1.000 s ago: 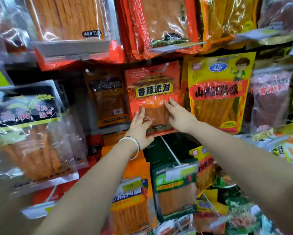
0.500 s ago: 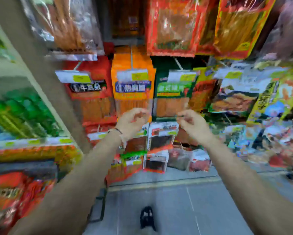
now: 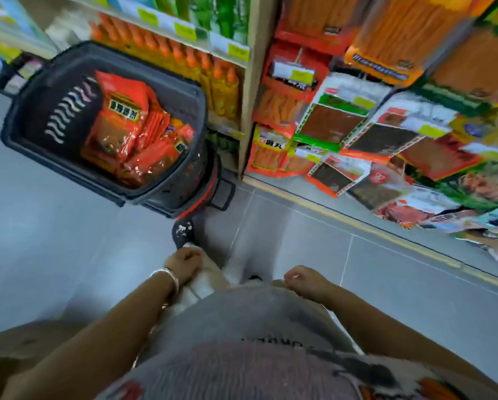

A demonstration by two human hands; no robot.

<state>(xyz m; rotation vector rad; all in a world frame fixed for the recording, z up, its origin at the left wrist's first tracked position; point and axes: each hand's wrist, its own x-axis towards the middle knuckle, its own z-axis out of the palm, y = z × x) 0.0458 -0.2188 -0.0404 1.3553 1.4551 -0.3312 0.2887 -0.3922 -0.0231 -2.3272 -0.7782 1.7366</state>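
The grey floor (image 3: 69, 249) runs under everything. The hanging snack rack (image 3: 331, 125) stands to the right of the basket (image 3: 25, 122), and the basket sits on the floor ahead of you and to your left. A heap of red packets (image 3: 123, 125) lies inside it, stacked against its right wall.

A second ago both your grips were up on a red packet on the rack. Now they are down at your waist, on the near side of the basket and well apart from it. Your left grip (image 3: 184, 265) is loosely curled against your pale trouser leg, and your right grip (image 3: 305, 280) is loosely curled at your shirt hem. Neither has hold of anything.

So that packet looks finished with. Your next reach is probably forward and left, into the basket.
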